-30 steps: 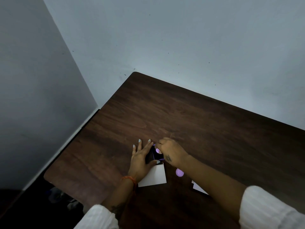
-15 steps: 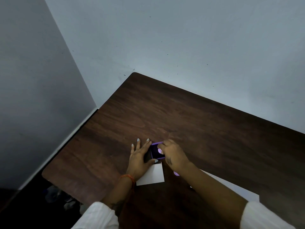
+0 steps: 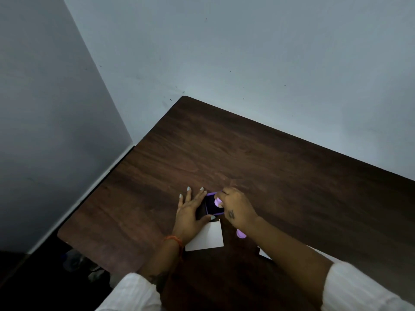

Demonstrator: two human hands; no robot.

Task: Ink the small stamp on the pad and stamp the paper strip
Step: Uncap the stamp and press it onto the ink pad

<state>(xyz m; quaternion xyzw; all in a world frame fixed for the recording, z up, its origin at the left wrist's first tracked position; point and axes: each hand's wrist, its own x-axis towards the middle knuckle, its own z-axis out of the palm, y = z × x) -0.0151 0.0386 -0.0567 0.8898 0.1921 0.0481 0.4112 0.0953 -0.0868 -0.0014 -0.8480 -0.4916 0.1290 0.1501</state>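
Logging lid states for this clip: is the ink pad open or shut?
Open. The ink pad shows its dark inner face inside the purple rim, and the right hand holds the small stamp on it.

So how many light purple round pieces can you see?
2: one at the right hand's fingers over the ink pad; another beside the right wrist. Others may be hidden.

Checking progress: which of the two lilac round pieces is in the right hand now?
The small stamp over the ink pad, pinched by the right hand. The other lilac piece lies loose on the table, beside the white paper.
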